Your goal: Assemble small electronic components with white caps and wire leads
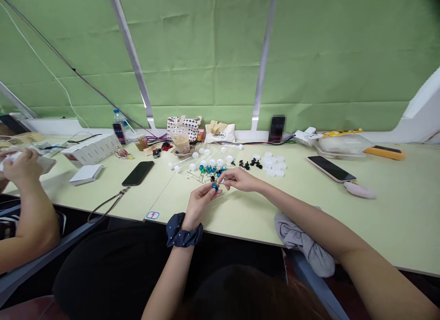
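Near the table's front edge my left hand (pixel 201 197) pinches a small shiny blue piece (pixel 215 186); its exact kind is too small to tell. My right hand (pixel 239 179) is closed at the fingertips just above and beside that piece, and what it pinches is too small to make out. Behind my hands lies a loose heap of small blue and green pieces (pixel 208 169) with thin metal pins. Several black stopper-like pieces (pixel 253 163) sit to the right of the heap. Round white caps (pixel 275 164) are spread farther right, and clear tubes with white caps (pixel 185 163) lie behind.
A black phone (pixel 138 173) with a strap and white boxes (pixel 91 149) are to the left. A drink cup (pixel 180 140) stands at the back. On the right are another phone (pixel 331 168), a plastic container (pixel 343 145) and grey cloth (pixel 304 240). A co-worker's hand (pixel 24 164) holds a box far left.
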{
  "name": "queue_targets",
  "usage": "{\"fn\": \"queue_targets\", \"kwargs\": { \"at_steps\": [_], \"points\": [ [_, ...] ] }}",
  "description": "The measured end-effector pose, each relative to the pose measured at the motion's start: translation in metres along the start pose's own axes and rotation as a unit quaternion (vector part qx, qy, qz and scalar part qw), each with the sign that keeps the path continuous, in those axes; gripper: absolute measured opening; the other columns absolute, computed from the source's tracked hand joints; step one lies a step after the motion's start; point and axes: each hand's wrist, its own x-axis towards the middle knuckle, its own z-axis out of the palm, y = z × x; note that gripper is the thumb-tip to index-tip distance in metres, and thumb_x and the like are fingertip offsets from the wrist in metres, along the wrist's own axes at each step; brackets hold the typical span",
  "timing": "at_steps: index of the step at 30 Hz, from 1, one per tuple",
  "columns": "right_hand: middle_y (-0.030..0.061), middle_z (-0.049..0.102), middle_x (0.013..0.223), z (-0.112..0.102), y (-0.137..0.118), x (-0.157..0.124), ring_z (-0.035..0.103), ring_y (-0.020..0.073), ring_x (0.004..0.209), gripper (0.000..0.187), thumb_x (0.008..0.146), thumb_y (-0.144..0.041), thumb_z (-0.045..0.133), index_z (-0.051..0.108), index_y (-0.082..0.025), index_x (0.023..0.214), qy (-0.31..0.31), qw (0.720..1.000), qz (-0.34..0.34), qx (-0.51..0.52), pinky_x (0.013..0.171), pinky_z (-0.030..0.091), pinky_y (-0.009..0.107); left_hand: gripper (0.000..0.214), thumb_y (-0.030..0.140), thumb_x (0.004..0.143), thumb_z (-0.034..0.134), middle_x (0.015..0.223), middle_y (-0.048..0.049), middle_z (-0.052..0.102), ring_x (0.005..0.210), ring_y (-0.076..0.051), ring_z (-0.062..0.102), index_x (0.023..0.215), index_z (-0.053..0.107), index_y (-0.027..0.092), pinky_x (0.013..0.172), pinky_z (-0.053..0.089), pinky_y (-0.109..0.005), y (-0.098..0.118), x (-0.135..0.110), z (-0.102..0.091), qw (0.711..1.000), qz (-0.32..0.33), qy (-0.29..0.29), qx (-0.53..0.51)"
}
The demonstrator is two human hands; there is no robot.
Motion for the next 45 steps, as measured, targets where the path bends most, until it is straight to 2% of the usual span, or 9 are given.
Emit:
{"fn": "queue_targets", "kwargs": {
  "at_steps": [4, 10, 14, 17, 22, 25, 33, 38, 45],
  "points": [
    [0.0007, 0.06, 0.061, 0.001, 0.001, 0.0, 0.049, 0.0086, 0.053, 0.021, 0.082, -0.022, 0.052, 0.064, -0.013, 0.097, -0.002, 1.0, 0.004, 0.017, 0.053, 0.035, 0.019, 0.043, 0.034, 0.066, 0.075, 0.102, -0.0116, 0.068, 0.088, -0.023, 0.067, 0.102, 0.065, 0.013, 0.088, 0.049, -0.038, 0.004, -0.002, 0.003, 1.0, 0.001, 0.001, 0.011],
    [0.0007, 0.06, 0.062, 0.004, -0.004, -0.001, 0.047, 0.008, 0.052, 0.022, 0.082, -0.023, 0.052, 0.064, -0.013, 0.098, -0.009, 0.999, -0.005, 0.031, 0.051, 0.033, 0.019, 0.038, 0.032, 0.061, 0.078, 0.086, -0.0043, 0.067, 0.069, -0.013, 0.063, 0.094, 0.068, 0.015, 0.069, 0.05, -0.027, 0.008, -0.003, 0.004, 0.997, 0.019, 0.032, 0.073],
    [0.0009, 0.06, 0.062, 0.007, -0.006, -0.001, 0.05, 0.0089, 0.055, 0.023, 0.082, -0.024, 0.053, 0.064, -0.013, 0.098, -0.016, 0.999, -0.012, 0.049, 0.053, 0.035, 0.019, 0.036, 0.033, 0.059, 0.078, 0.075, -0.0033, 0.066, 0.063, -0.012, 0.059, 0.088, 0.07, 0.013, 0.063, 0.048, -0.025, 0.006, -0.002, 0.004, 0.995, 0.018, 0.038, 0.095],
    [0.0006, 0.059, 0.062, 0.009, -0.008, -0.001, 0.053, 0.0097, 0.057, 0.021, 0.082, -0.023, 0.053, 0.064, -0.013, 0.097, -0.017, 0.998, -0.01, 0.059, 0.055, 0.036, 0.02, 0.037, 0.034, 0.06, 0.078, 0.076, -0.0043, 0.067, 0.062, -0.012, 0.058, 0.089, 0.07, 0.013, 0.061, 0.047, -0.025, 0.005, -0.001, 0.003, 0.993, 0.02, 0.033, 0.111],
    [0.0, 0.059, 0.06, 0.012, -0.009, -0.001, 0.055, 0.0101, 0.057, 0.02, 0.081, -0.02, 0.053, 0.064, -0.013, 0.096, -0.003, 0.999, 0.0, 0.052, 0.055, 0.038, 0.02, 0.034, 0.035, 0.063, 0.076, 0.078, -0.0051, 0.069, 0.067, -0.014, 0.06, 0.089, 0.071, 0.013, 0.067, 0.049, -0.026, 0.006, -0.001, 0.004, 0.992, 0.032, 0.014, 0.123],
    [0.0005, 0.06, 0.061, 0.013, -0.007, -0.001, 0.056, 0.0106, 0.058, 0.019, 0.081, -0.02, 0.052, 0.064, -0.013, 0.095, -0.001, 0.999, 0.002, 0.05, 0.056, 0.038, 0.02, 0.038, 0.035, 0.065, 0.074, 0.089, -0.007, 0.07, 0.076, -0.017, 0.064, 0.095, 0.07, 0.013, 0.076, 0.05, -0.029, 0.008, -0.002, 0.006, 0.993, 0.024, 0.008, 0.113],
    [0.0011, 0.062, 0.063, 0.011, 0.004, 0.001, 0.054, 0.0103, 0.057, 0.02, 0.082, -0.019, 0.051, 0.064, -0.014, 0.097, 0.026, 1.0, 0.008, 0.007, 0.056, 0.037, 0.02, 0.044, 0.035, 0.066, 0.074, 0.1, -0.0096, 0.069, 0.088, -0.022, 0.066, 0.102, 0.067, 0.012, 0.092, 0.047, -0.041, 0.008, -0.003, 0.011, 0.996, 0.001, 0.03, 0.081],
    [0.0016, 0.063, 0.065, 0.012, 0.007, 0.001, 0.055, 0.0103, 0.058, 0.02, 0.083, -0.02, 0.051, 0.064, -0.014, 0.097, 0.031, 1.0, 0.004, -0.002, 0.056, 0.038, 0.02, 0.043, 0.034, 0.067, 0.073, 0.103, -0.0104, 0.069, 0.089, -0.023, 0.067, 0.103, 0.067, 0.012, 0.094, 0.047, -0.042, 0.007, -0.002, 0.009, 0.997, 0.003, 0.016, 0.078],
    [0.0012, 0.063, 0.065, 0.014, 0.007, 0.001, 0.055, 0.0103, 0.058, 0.018, 0.083, -0.019, 0.051, 0.064, -0.014, 0.095, 0.034, 0.999, 0.005, -0.012, 0.057, 0.038, 0.02, 0.044, 0.034, 0.064, 0.075, 0.098, -0.0105, 0.07, 0.084, -0.023, 0.068, 0.101, 0.067, 0.011, 0.09, 0.049, -0.042, 0.008, -0.004, 0.011, 0.995, 0.004, 0.042, 0.089]
  ]
}}
